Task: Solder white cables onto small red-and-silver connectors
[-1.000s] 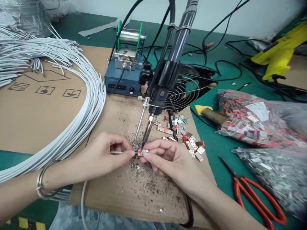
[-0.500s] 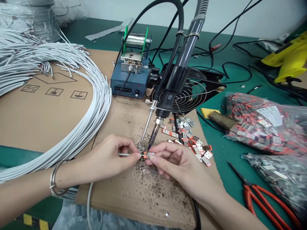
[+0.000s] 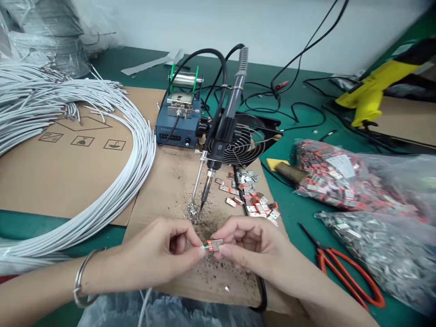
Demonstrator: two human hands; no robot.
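Between thumb and fingertips, my left hand (image 3: 170, 250) pinches the end of a white cable (image 3: 146, 305), whose thin wires meet an orange-and-silver USB connector (image 3: 215, 245). The metal end of that connector is pinched by my right hand (image 3: 254, 247). Both hands are closed, close together above the cardboard (image 3: 190, 281). Just beyond them, the soldering iron (image 3: 206, 190) hangs tip down in its stand, its tip apart from the connector. Beside the iron runs a thin metal solder feed tube (image 3: 197, 179). My fingers partly hide the wires.
A blue solder feeder (image 3: 179, 122) and a black fan (image 3: 250, 138) stand behind. Loose USB connectors (image 3: 259, 206) lie right of the iron. Further right are bags of orange connectors (image 3: 344, 181) and metal shells (image 3: 371, 250), plus red-handled pliers (image 3: 344, 268). Bundled white cables (image 3: 136, 168) curve at left.
Both hands have drawn the connector toward me, away from the iron's tip, which was at the connector before. The camera view has also shifted.
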